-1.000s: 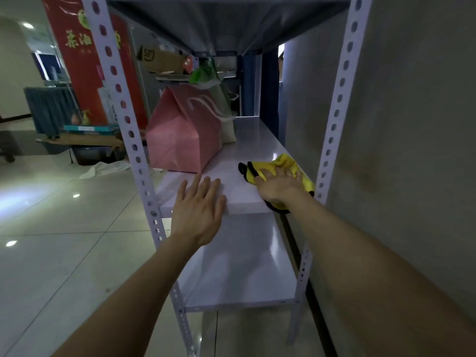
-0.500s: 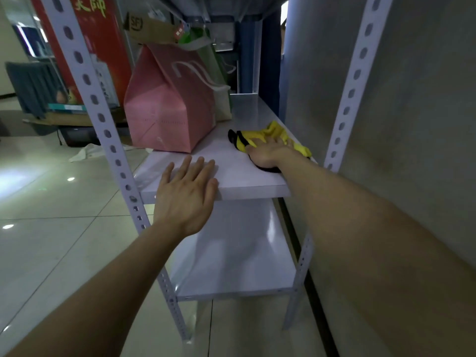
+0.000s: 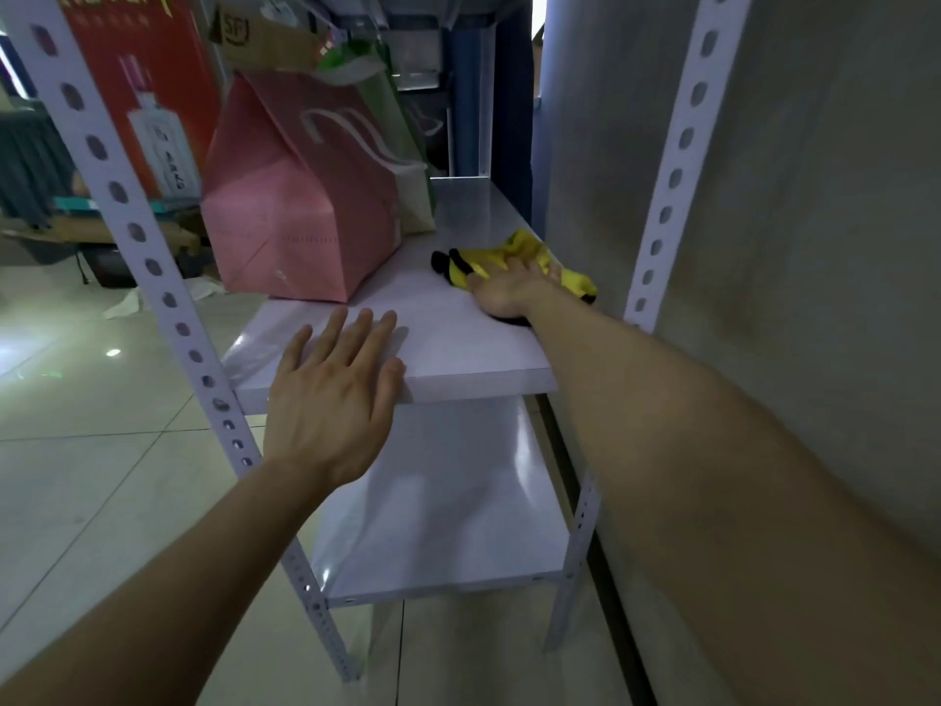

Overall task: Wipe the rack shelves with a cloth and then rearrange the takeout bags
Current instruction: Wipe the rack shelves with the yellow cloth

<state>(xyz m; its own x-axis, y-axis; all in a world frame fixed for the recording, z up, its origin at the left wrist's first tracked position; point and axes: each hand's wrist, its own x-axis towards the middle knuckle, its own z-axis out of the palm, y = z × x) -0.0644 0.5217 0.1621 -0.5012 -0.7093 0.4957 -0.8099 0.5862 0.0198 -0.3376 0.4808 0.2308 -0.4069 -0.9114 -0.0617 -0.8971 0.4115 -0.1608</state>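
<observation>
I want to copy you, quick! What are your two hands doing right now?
Left hand: open, flat on the front edge of the shelf, holding nothing.
Right hand: open, pressing the yellow cloth down on the shelf.

Cloth (image 3: 527, 247) on the shelf (image 3: 443, 331), right of the paper bag (image 3: 300, 216); lower shelf (image 3: 443, 512) beneath.
</observation>
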